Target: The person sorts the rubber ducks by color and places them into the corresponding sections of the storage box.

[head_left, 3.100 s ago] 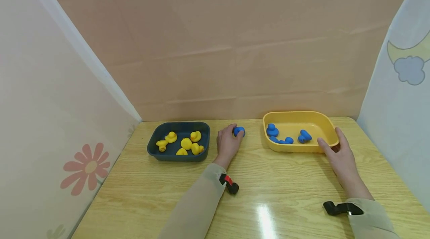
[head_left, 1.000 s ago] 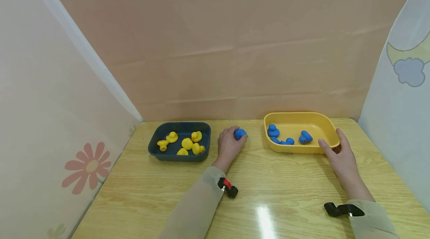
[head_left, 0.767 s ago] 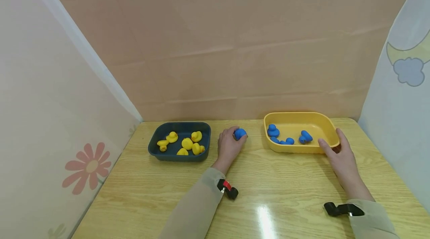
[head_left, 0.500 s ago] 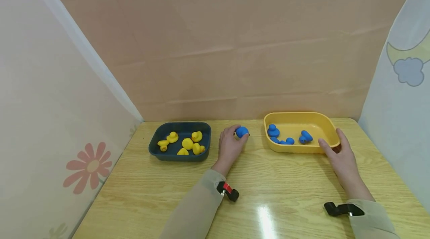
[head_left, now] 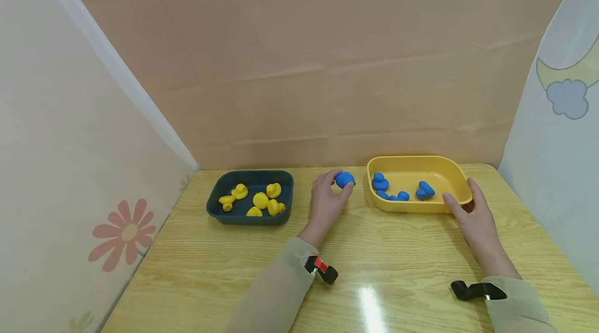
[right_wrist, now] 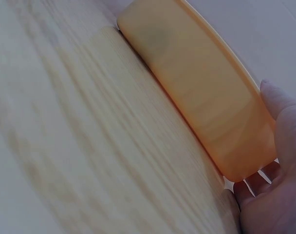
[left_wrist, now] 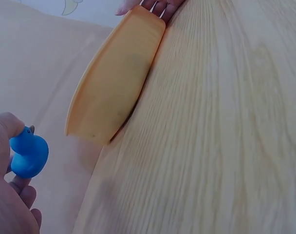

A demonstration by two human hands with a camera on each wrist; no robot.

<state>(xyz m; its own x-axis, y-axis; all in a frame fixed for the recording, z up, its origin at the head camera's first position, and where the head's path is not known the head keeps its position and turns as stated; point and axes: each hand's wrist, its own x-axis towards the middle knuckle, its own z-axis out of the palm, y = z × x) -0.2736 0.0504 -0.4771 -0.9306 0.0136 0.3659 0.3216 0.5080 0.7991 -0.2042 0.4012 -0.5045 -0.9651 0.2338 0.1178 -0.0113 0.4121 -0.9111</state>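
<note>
My left hand [head_left: 326,199] pinches a blue rubber duck [head_left: 344,179] between thumb and fingers, left of the yellow plastic tub [head_left: 414,207]. In the left wrist view the duck [left_wrist: 30,156] is upright, held off the table, its head by the thumb. At the tub's right end my right hand [head_left: 477,221] grips the corner; in the right wrist view its thumb lies at the rim of the tub [right_wrist: 201,97] and the other fingers curl round the end wall. Inside the tub lie several blue ducks [head_left: 380,182], mostly toward the left, some partly hidden by the front wall.
A dark blue tub [head_left: 248,220] with several yellow rubber ducks [head_left: 260,200] stands on the left of the wooden table [head_left: 374,255]. A brown backdrop [head_left: 281,88] rises behind the table, with pale patterned cloths at both sides.
My left hand has taken hold of the blue duck, raised it off the table and shifted it right, nearer the yellow tub. My right hand and both tubs stay in place.
</note>
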